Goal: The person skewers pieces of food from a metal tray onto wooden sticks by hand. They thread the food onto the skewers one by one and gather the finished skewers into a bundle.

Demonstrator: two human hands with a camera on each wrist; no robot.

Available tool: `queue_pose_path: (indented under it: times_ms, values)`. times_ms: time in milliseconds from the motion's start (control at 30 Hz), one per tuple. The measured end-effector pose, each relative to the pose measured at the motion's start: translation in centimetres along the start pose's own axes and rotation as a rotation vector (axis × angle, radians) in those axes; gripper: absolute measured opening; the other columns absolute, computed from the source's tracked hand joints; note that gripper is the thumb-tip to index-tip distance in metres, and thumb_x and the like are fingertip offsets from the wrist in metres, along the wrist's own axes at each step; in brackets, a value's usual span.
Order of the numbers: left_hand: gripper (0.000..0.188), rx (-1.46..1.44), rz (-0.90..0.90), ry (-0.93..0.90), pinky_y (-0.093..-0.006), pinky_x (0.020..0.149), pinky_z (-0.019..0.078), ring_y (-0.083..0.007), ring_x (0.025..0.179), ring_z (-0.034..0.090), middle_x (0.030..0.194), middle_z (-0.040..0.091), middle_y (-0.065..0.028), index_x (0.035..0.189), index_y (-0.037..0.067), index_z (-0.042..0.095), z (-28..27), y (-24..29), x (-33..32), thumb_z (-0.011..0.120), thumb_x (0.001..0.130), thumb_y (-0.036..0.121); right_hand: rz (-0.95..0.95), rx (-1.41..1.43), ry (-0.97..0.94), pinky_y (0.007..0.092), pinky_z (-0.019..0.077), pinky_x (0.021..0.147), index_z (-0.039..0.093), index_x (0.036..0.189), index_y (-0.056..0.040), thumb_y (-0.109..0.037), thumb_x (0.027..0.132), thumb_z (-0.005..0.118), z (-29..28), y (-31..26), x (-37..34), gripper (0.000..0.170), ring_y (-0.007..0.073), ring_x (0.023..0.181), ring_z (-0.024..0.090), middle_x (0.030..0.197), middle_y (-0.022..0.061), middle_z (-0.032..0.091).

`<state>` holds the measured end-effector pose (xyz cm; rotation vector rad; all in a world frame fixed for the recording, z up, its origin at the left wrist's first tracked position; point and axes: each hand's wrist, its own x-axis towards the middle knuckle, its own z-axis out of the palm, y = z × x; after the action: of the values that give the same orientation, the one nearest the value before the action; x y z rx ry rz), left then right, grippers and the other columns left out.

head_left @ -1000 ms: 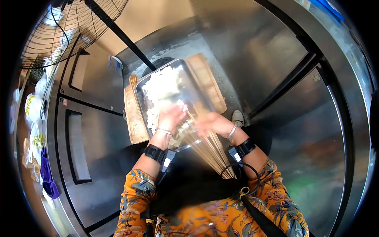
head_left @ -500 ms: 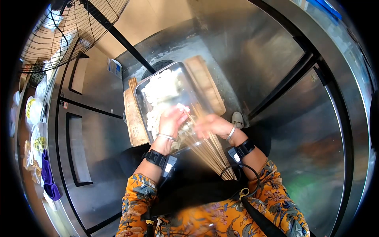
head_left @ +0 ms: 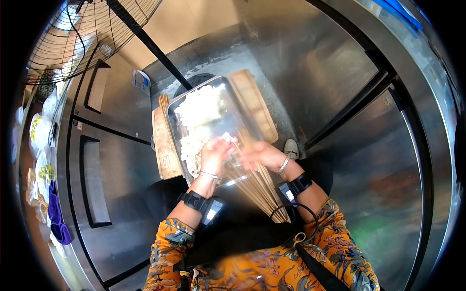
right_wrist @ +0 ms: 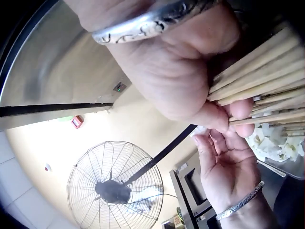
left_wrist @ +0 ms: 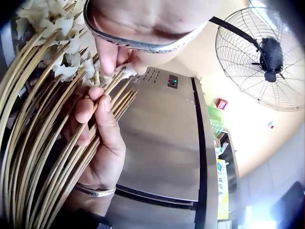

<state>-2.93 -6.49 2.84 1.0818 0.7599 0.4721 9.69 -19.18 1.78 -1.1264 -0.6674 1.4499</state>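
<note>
Head view shows the right hand [head_left: 264, 154], fingers curled round skewers [head_left: 259, 189] over the tray's near end [head_left: 238, 183], seemingly steadying one tip; the left hand's fingers [head_left: 228, 151] pinch a white piece [head_left: 226, 137] there. Loose pieces [head_left: 199, 109] lie inside the tray, presumably for easy reach.

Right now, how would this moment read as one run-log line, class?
left fingers: pinching white piece | right fingers: gripping sticks | tray: holding more white pieces
</note>
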Motion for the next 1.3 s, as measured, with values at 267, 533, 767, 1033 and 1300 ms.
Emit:
queue_pose_path:
  times_ms: [267, 533, 767, 1033, 1300]
  values:
    - [0.012, 0.147, 0.2, 0.102, -0.0194, 0.054, 0.0453, -0.0049, 0.059, 0.05, 0.071, 0.056, 0.0035, 0.097, 0.01, 0.055, 1.1, -0.4, 0.6, 0.057, 0.085, 0.012, -0.013, 0.024, -0.012, 0.0184, 0.0385, 0.046, 0.061, 0.084, -0.0006, -0.011, 0.082, 0.059, 0.3, -0.6, -0.3, 0.011, 0.0081, 0.05, 0.05, 0.068, 0.0071, 0.061]
    - [0.018, 0.066, 0.06, 0.119, -0.0189, 0.057, 0.0462, -0.0065, 0.066, 0.052, 0.08, 0.059, -0.0003, 0.099, 0.003, 0.06, 1.1, 0.0, 0.6, 0.059, 0.084, 0.013, -0.008, 0.015, 0.021, 0.0185, 0.0382, 0.045, 0.059, 0.082, -0.0015, -0.011, 0.081, 0.06, 0.6, -0.8, -0.5, 0.009, 0.0078, 0.048, 0.049, 0.067, 0.0068, 0.061]
    - [0.025, -0.166, -0.29, 0.126, -0.0196, 0.064, 0.0471, -0.0106, 0.073, 0.057, 0.085, 0.06, -0.0028, 0.103, 0.002, 0.058, 1.2, 1.1, 0.0, 0.062, 0.082, 0.017, -0.018, -0.02, 0.027, 0.0187, 0.0384, 0.045, 0.06, 0.085, -0.0009, -0.011, 0.081, 0.06, 0.3, -0.2, -0.1, 0.011, 0.0078, 0.049, 0.049, 0.067, 0.0064, 0.061]
    - [0.02, -0.098, -0.238, 0.024, -0.0223, 0.068, 0.0497, -0.0102, 0.076, 0.059, 0.085, 0.063, -0.0016, 0.1, 0.007, 0.059, 1.7, 0.1, -1.8, 0.061, 0.082, 0.014, -0.022, -0.011, 0.032, 0.0187, 0.04, 0.047, 0.061, 0.094, 0.0, -0.012, 0.081, 0.061, -0.2, 0.1, 0.0, 0.017, 0.0075, 0.05, 0.05, 0.067, 0.0051, 0.061]
    - [0.024, 0.071, -0.035, 0.094, -0.0201, 0.063, 0.0449, -0.0077, 0.073, 0.056, 0.082, 0.06, 0.0013, 0.1, 0.008, 0.052, 1.9, -1.6, -1.0, 0.063, 0.079, 0.006, -0.156, -0.056, 0.148, 0.0189, 0.041, 0.048, 0.059, 0.089, -0.0014, -0.013, 0.082, 0.06, -0.7, 0.4, -0.4, 0.014, 0.0079, 0.052, 0.052, 0.069, 0.0037, 0.06]
